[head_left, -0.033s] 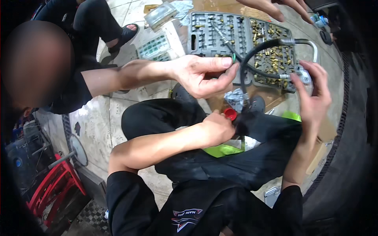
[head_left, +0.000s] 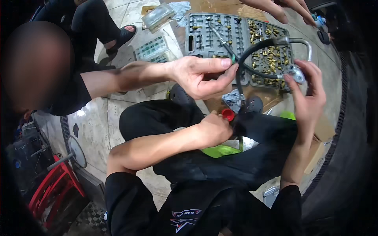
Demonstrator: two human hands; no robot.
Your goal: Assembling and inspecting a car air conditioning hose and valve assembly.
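My right hand (head_left: 309, 88) pinches the metal end fitting (head_left: 297, 74) of a black hose (head_left: 243, 59) between thumb and fingers. The hose loops to the left and has a bent silver metal pipe (head_left: 309, 47) at its upper right. My left hand (head_left: 215, 129), low over my lap, is closed around something with a red round cup-like top (head_left: 228, 114); the rest of it is hidden by my fingers. From the left reaches a co-worker's hand (head_left: 202, 76), pinching a small green ring (head_left: 233, 59) close to the hose.
Behind the hose lies an open grey case (head_left: 218, 33) of brass fittings (head_left: 271, 59). Clear plastic boxes (head_left: 151, 48) and blue cloth (head_left: 234, 98) are on the floor. Another person's hands (head_left: 275, 10) hang at the top. A cardboard box (head_left: 325, 126) stands right; a red metal frame (head_left: 55, 181) lower left.
My right hand and the hose fitting have shifted slightly left. The whole view has shifted a little too. Both grips and the co-worker's pinch on the green ring stay the same.
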